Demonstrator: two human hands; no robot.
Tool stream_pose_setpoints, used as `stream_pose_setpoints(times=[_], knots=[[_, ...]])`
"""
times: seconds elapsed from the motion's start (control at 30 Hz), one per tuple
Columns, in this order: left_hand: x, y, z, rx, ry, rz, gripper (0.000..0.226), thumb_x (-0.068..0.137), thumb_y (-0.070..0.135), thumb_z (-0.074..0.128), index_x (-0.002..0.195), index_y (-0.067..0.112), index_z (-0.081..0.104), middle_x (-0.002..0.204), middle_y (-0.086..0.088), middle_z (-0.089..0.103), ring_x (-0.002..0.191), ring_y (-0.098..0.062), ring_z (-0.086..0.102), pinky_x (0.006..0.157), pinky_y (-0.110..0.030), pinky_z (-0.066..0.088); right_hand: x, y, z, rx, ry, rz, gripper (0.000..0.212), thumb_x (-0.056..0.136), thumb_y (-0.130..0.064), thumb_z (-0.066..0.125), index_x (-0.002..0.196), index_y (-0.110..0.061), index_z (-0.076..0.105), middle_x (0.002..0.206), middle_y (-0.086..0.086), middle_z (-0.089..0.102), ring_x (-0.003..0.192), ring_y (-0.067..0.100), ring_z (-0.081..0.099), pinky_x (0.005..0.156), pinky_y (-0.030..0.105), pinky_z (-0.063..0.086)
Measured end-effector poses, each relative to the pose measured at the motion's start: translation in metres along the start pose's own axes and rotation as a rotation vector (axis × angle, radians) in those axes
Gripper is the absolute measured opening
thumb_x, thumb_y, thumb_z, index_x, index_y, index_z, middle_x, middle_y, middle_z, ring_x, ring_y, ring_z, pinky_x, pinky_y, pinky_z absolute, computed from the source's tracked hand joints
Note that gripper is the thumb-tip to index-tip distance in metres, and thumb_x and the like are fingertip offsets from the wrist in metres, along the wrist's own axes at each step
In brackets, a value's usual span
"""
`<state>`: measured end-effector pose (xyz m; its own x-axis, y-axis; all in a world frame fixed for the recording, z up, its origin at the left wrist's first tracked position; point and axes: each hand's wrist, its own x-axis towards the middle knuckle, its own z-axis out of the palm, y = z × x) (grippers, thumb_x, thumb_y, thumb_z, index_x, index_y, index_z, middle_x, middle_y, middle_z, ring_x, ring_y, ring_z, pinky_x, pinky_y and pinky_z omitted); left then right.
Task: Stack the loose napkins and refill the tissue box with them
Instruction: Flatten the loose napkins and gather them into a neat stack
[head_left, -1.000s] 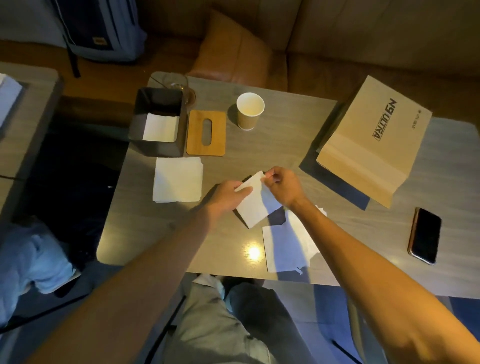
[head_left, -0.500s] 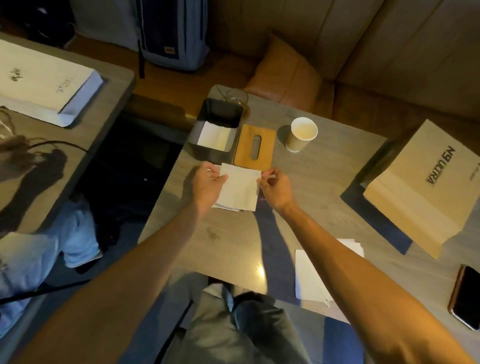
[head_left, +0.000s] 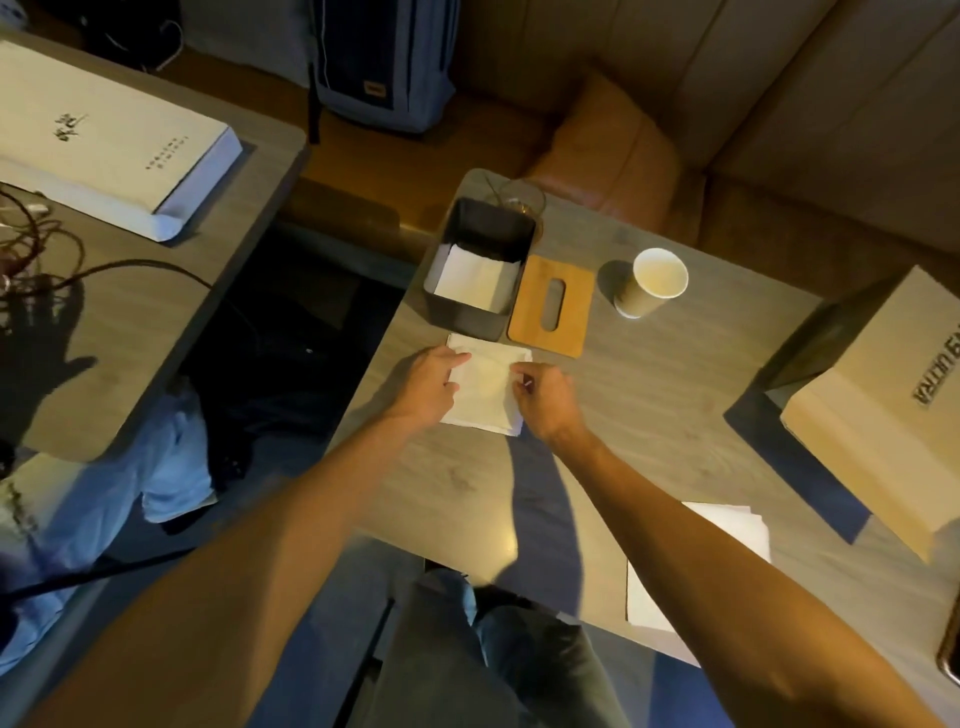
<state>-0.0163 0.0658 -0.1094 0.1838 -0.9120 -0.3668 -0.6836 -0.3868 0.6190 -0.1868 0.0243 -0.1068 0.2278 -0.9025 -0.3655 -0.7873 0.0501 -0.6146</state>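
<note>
1. Already partly refilled: tissue box (head_left: 470, 254) stood open at the table's (head_left: 675, 415) far left corner, a few white napkins lying in its bottom, walls mostly bare above them.
2. Lay off and flat just beside the box on its right: wooden lid (head_left: 551, 306), slot upward, not yet replaced.
3. Rested on the table just in front of the box: napkin stack (head_left: 485, 387), edges roughly squared, not yet lifted toward the box.
4. Pressed on the stack's left edge: left hand (head_left: 428, 387), fingers curled narrow over the paper, apparently holding it.
5. Sat at the stack's right edge: right hand (head_left: 545, 397), fingertips pinched close at the top napkin; whether gripping or only steadying, could not tell.
6. Remained unstacked near the table's front edge, well apart from the stack: loose napkins (head_left: 727, 530), partly hidden by the right forearm.
7. Judged about midway: gathering those last sheets, loading the stack into the box, and refitting the lid all left to do.
</note>
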Motion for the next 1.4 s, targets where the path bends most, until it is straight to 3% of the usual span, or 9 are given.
stream_pose_setpoints(times=[0.13,0.33,0.4,0.47,0.67,0.93,1.03,1.23,1.4], knots=[[0.005,-0.01,0.004,0.053,-0.051,0.025,0.058,0.095,0.0,0.059,0.149,0.016,0.043,0.142,-0.001,0.042,0.125,-0.022,0.049,0.105,-0.026,0.041,0.004,0.0,0.005,-0.115,-0.025,-0.015,0.026,0.099,-0.01,0.048,0.115,0.003,0.064,0.115,0.022,0.064,0.101,0.037,0.063,0.089,0.036,0.051],[0.01,-0.021,-0.004,0.402,-0.112,0.11,0.066,0.1,0.024,0.055,0.157,0.022,0.02,0.144,-0.005,0.03,0.131,-0.024,0.032,0.109,-0.037,0.039,0.011,0.005,0.008,-0.184,-0.103,-0.008,0.033,0.104,-0.015,0.042,0.135,-0.003,0.045,0.119,0.014,0.05,0.114,0.034,0.054,0.066,0.016,0.053],[0.012,-0.026,-0.009,0.45,-0.12,0.091,0.071,0.098,0.034,0.057,0.156,0.024,0.017,0.143,-0.008,0.03,0.129,-0.027,0.034,0.106,-0.042,0.043,0.01,0.005,0.008,-0.232,-0.102,-0.016,0.033,0.101,-0.012,0.044,0.133,-0.003,0.046,0.123,0.019,0.048,0.115,0.038,0.052,0.077,0.031,0.055],[0.014,-0.028,-0.014,0.456,-0.11,0.081,0.073,0.093,0.038,0.062,0.152,0.024,0.023,0.141,-0.01,0.034,0.129,-0.029,0.039,0.104,-0.044,0.046,0.01,0.007,0.008,-0.293,-0.09,-0.042,0.035,0.098,-0.01,0.049,0.131,0.0,0.048,0.13,0.023,0.045,0.116,0.04,0.05,0.093,0.042,0.047],[0.009,0.006,-0.009,0.415,-0.01,0.188,0.065,0.095,0.039,0.061,0.151,0.022,0.032,0.145,-0.005,0.041,0.132,-0.026,0.045,0.106,-0.041,0.044,-0.001,0.021,-0.014,-0.267,-0.069,-0.062,0.058,0.088,-0.016,0.066,0.141,-0.007,0.042,0.144,0.016,0.037,0.123,0.035,0.05,0.106,0.039,0.043],[-0.006,0.086,0.056,0.256,-0.139,0.39,0.048,0.095,0.023,0.059,0.14,0.01,0.048,0.135,-0.009,0.047,0.123,-0.029,0.049,0.101,-0.045,0.045,-0.034,0.082,-0.076,-0.305,0.008,-0.072,0.026,0.089,-0.017,0.062,0.112,-0.005,0.061,0.111,0.017,0.062,0.113,0.036,0.051,0.092,0.037,0.043],[-0.017,0.114,0.096,0.252,-0.24,0.448,0.045,0.094,0.023,0.06,0.137,0.014,0.052,0.13,-0.009,0.051,0.119,-0.029,0.054,0.098,-0.046,0.047,-0.057,0.111,-0.1,-0.398,0.002,-0.07,0.027,0.094,-0.013,0.057,0.118,-0.002,0.065,0.12,0.016,0.065,0.112,0.037,0.052,0.094,0.033,0.036],[-0.047,0.161,0.163,0.243,-0.42,0.506,0.036,0.095,0.023,0.059,0.129,0.012,0.06,0.13,-0.009,0.054,0.118,-0.026,0.056,0.098,-0.038,0.046,-0.103,0.193,-0.124,-0.299,0.073,0.189,0.012,0.089,-0.02,0.059,0.096,-0.022,0.068,0.109,0.007,0.064,0.093,0.024,0.054,0.077,0.027,0.043],[-0.066,0.183,0.201,0.339,-0.468,0.431,0.043,0.095,0.038,0.06,0.133,0.02,0.055,0.136,-0.004,0.051,0.117,-0.027,0.056,0.088,-0.036,0.048,-0.136,0.239,-0.131,-0.269,0.186,0.413,0.04,0.089,-0.026,0.069,0.122,-0.008,0.057,0.125,0.017,0.053,0.11,0.035,0.05,0.093,0.04,0.046]])
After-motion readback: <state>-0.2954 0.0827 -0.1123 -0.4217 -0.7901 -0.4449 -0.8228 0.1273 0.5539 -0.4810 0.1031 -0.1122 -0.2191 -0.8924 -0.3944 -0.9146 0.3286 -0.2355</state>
